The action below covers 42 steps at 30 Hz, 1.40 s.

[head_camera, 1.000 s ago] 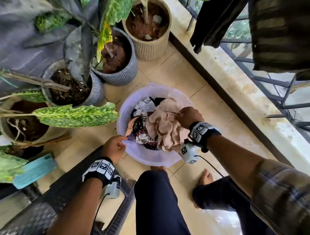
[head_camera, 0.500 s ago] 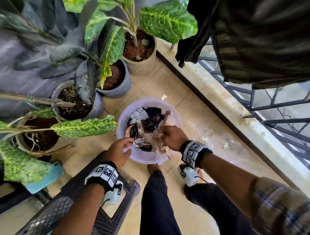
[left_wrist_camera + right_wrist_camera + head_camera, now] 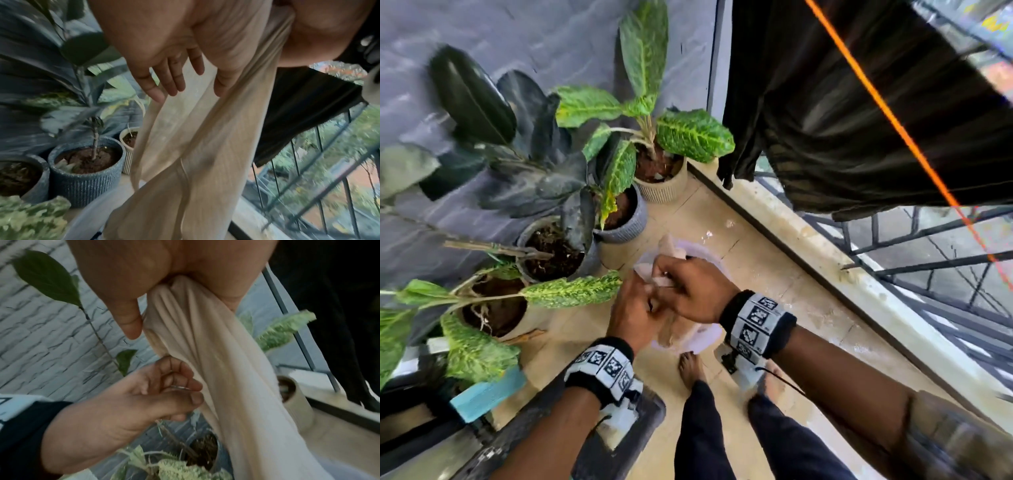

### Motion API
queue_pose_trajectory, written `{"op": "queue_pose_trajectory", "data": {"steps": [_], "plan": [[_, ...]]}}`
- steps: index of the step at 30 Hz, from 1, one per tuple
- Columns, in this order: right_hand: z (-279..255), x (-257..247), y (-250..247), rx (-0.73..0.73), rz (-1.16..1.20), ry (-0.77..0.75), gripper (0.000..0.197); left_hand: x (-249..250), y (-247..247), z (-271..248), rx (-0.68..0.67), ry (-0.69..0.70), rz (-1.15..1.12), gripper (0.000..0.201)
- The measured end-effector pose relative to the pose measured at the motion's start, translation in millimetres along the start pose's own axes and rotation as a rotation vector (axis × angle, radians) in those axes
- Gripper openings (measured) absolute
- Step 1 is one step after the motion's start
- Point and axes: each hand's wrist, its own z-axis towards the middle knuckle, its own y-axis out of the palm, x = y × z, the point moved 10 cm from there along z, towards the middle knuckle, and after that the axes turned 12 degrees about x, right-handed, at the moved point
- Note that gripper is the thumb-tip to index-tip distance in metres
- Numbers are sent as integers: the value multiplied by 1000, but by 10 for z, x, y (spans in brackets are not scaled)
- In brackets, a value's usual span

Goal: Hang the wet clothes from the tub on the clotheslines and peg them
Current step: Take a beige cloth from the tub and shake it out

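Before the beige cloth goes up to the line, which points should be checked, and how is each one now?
1. Right hand grips beige cloth: ok.
2. Left hand grips it: not ok; its fingers lie straight on it.
3. Cloth spread out: not ok, bunched.
4. Cloth out of the tub: cannot tell, lower end hidden.
5. Free space on orange line: cannot tell; dark clothes hang beside it.
6. Pegs within reach: cannot tell.

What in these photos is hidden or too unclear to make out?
- Tub: the head view shows only rim slivers; both hands and the beige cloth cover its contents.
- Beige cloth: what garment it is; bunched, with its lower end cut off in both wrist views.
- Left hand fingers: grip unclear, blurred.
- Dark hanging clothes: pegs not visible; tops cut off.
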Motion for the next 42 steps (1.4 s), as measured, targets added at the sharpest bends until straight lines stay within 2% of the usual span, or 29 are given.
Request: {"op": "queue_pose_trajectory", "data": {"steps": [2,4,5,7,10,12,13,15,17,20,22,25,27,30,35,38,42], "plan": [[56,-246,-273,68,22,-24,19,132,-332,42,122,-16,32,39],[108,-446,-520,119,37,-41,21,280,-648,99,223,-9,17,46],[124,-541,-607,127,31,-58,22,321,-728,149,229,-5,6,52],[128,-784,-763,118,-2,-112,22,377,-773,279,137,-5,-43,61],[98,-1124,-941,67,-50,-196,25,629,-696,399,-52,96,-19,49],[86,-1327,-1147,82,-102,-268,29,951,-718,388,-85,136,-61,27],[88,-1399,-1275,112,-120,-299,31,1088,-776,385,-69,144,-70,23],[88,-1458,-1572,156,-139,-315,29,1137,-936,418,-13,75,-110,20],[63,-1358,-1833,156,-194,-303,25,1142,-1184,468,60,60,-115,19],[-49,-963,-2060,95,-335,-202,24,1496,-1537,441,113,202,28,25],[-144,-709,-2073,67,-419,-121,35,1870,-1683,396,122,337,155,37],[-318,-472,-1969,65,-464,-3,56,2343,-1778,364,105,465,248,31],[-424,-387,-1904,85,-507,53,63,2595,-1807,342,94,523,290,32],[-523,-323,-1880,186,-552,76,42,2946,-1803,267,85,599,366,34],[-672,-8,-1763,184,-544,181,32,3196,-2043,234,116,590,310,28],[-794,217,-1600,96,-481,282,36,3242,-2204,225,136,590,264,26],[-914,329,-1303,-68,-422,331,39,3173,-2370,244,160,544,205,25]]}}
